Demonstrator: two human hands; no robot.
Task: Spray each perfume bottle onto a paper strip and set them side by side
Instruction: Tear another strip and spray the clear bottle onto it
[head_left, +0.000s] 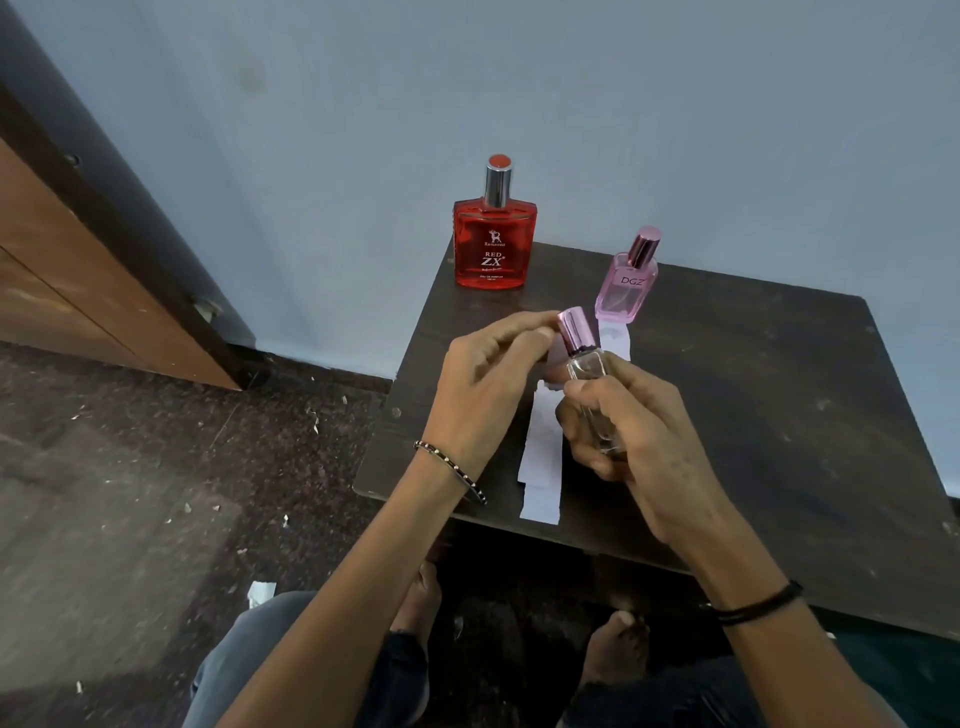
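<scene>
While the right hand (639, 431) curls its fingers and thumb round the lower body of a clear bottle (584, 366) in the middle of the frame, the bottle stands almost upright above the dark table (753, 405), its pink cap (576, 330) on. The left hand (483, 384) is just left of it, fingers bent, its fingertips (543, 332) right against the cap's side; whether they pinch the cap or only touch it, I cannot tell. Below the hands lies 1 white paper strip (543, 467), its near end reaching over the table's front edge. Up and to the right of the centre, a pink bottle (623, 291) marked DGZ stands capped on the far end of a second strip (615, 340). At the table's far left corner, by the blue wall (675, 104), a capped red bottle (493, 244) stands upright, well apart from the pink one.
</scene>
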